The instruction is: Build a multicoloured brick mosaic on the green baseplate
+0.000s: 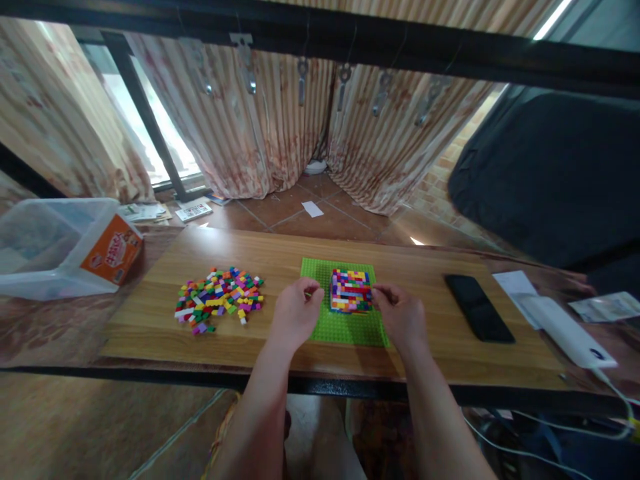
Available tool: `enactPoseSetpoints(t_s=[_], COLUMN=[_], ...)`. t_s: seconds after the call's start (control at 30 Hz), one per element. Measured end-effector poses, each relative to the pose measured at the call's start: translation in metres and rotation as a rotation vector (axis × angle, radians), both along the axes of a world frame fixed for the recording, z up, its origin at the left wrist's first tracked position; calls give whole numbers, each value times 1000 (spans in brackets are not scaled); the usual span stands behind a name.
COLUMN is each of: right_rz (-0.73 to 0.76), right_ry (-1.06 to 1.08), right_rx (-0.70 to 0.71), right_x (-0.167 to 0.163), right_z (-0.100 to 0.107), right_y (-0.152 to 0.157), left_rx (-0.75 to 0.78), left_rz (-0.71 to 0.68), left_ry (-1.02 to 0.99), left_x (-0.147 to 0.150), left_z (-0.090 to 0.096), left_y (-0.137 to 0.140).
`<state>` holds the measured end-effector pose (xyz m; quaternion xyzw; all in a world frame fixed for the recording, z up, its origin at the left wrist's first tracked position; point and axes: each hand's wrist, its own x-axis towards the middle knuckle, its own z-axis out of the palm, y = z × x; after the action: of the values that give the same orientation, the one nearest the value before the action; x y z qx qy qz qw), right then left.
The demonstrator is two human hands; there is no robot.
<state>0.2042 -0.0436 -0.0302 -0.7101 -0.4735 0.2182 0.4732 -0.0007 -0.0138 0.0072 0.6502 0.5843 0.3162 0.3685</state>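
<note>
A block of multicoloured toy building bricks (351, 292) stands on a green studded baseplate (350, 332) in the middle of the wooden board. My right hand (403, 317) is at the block's right side, thumb and fingertips pinched together against its edge. Whether a small brick sits between those fingertips is hidden. Over the baseplate's left edge is my left hand (297, 310), its fingers curled in a pinch, apart from the block. What it holds, if anything, is too small to make out. Further left lies a loose pile of small coloured bricks (220, 298).
A black phone (479, 308) lies on the right of the board (165, 333). Beyond it are a white power bank (570, 333) with a cable and some papers (515, 293). A clear plastic tub (55, 267) with an orange label stands at far left. A dark bar (320, 33) crosses overhead.
</note>
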Motion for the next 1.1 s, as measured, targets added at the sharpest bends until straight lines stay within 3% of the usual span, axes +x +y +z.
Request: enactPoseSetpoints(t_s=[0.43,0.97,1.1], right_rz=[-54,-82,-197], right_ry=[279,366,284], right_rx=[7,-1,77], right_x=[2,-6,0], right_z=[-7,-4,0], right_y=[13,11,9], left_rx=[-10,7,-8], left_rz=[-103,-134,-57], left_ry=[152,233,181], left_x=[31,29,25], left_z=[-14,-11,-9], left_y=[-10,-11,-9])
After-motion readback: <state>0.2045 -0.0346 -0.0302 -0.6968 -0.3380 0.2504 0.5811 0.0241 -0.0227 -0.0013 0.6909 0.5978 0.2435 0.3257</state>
